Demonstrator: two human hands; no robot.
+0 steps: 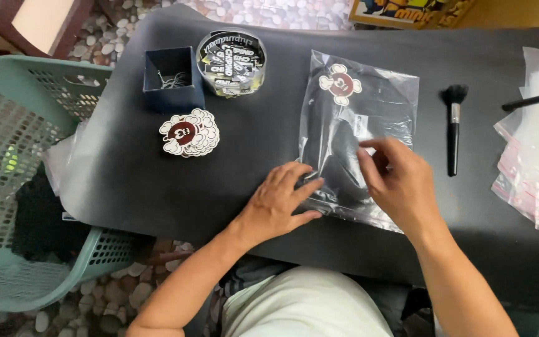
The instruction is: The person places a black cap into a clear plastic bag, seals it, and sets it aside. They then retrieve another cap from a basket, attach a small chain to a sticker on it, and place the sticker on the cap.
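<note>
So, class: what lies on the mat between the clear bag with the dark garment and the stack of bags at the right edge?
A black makeup brush, seen in the head view.

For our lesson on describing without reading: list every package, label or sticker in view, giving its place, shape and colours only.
Clear plastic bag: mat centre, rectangular, holds dark cloth, under both hands.
Sticker on bag: top left, cloud-shaped, white and dark red.
Sticker stack: left of bag, same cloud shape.
Round clear tub: top, black-and-white labels inside.
Navy box: left of tub, square, open.
Spare clear bags: right edge, red-striped.
</note>
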